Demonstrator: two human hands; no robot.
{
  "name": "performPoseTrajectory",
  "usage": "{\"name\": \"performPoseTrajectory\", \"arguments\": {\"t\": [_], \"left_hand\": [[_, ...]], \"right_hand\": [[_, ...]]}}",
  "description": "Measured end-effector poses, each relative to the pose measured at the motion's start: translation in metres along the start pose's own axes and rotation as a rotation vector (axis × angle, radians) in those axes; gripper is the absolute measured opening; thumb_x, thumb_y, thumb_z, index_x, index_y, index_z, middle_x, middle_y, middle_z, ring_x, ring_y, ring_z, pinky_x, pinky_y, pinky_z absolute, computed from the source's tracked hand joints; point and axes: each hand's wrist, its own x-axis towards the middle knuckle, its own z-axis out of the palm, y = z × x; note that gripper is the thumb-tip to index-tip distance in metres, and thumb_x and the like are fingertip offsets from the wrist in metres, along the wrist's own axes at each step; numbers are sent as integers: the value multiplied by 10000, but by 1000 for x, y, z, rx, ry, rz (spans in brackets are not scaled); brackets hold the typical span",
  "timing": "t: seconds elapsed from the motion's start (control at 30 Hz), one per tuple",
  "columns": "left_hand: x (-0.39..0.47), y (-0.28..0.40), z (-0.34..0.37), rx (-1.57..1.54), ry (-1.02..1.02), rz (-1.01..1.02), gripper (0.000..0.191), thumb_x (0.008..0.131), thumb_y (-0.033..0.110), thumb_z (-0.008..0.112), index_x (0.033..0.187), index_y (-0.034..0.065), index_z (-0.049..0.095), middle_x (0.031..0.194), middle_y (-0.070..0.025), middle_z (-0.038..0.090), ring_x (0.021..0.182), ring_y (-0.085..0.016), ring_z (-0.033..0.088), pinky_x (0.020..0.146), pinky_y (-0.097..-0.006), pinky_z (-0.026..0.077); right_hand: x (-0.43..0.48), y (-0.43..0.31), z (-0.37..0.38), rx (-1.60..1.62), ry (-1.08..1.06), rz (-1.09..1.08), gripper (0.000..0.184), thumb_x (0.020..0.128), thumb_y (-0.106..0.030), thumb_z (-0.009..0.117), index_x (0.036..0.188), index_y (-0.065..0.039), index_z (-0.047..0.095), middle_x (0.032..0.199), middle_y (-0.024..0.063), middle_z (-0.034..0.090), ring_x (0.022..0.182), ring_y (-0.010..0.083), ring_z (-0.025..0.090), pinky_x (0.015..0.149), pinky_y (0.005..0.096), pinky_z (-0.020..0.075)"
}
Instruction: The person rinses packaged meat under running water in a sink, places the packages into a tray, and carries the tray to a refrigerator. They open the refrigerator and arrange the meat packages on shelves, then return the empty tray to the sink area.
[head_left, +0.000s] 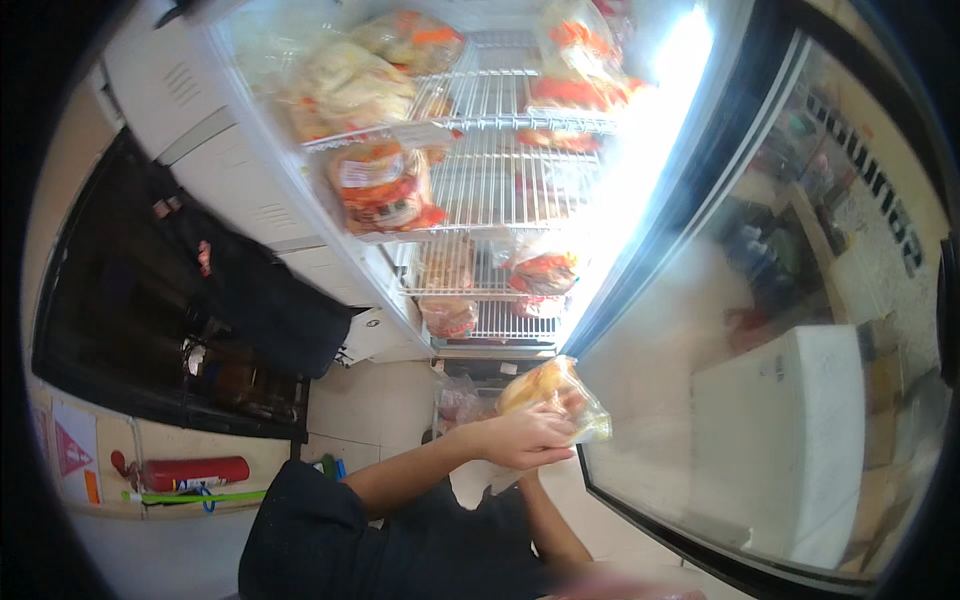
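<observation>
My left hand (529, 436) is closed on a clear plastic bag with pale yellowish poultry (534, 386) in it, in front of the lower edge of an upright refrigerator. From below, my right forearm (551, 517) reaches up towards the same bag; the right hand is mostly hidden behind the left, so its grip cannot be told. On the refrigerator's white wire shelves (480, 180) lie several bagged poultry packs with red and orange print, among them one at the left (386, 187) and one at the lower right (544, 268).
The refrigerator's glass door (675, 375) stands open at the right. A black garment (277, 300) hangs at the left beside white lockers (191, 124). Further down are a red fire extinguisher (195, 472) and a green stick (195, 496). Plastic-wrapped items (457, 397) lie low beneath the refrigerator opening.
</observation>
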Motion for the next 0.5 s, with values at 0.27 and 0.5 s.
{"name": "performPoseTrajectory", "arguments": {"t": [0.27,0.5], "left_hand": [[55,132,-133,492,505,41,244,884,303,584,968,73,594,1029,-126,583,985,-306,555,921,-422,391],[-106,92,-137,85,776,-361,222,917,135,544,1104,26,592,1099,-101,600,1052,-205,557,938,-322,406]], "right_hand": [[155,-242,-70,415,36,-332,431,873,-358,605,1135,-22,536,978,89,597,897,170,573,772,293,465],[293,-384,-77,474,132,-365,375,888,-370,574,1065,-40,594,873,46,621,790,124,592,693,268,487]]}}
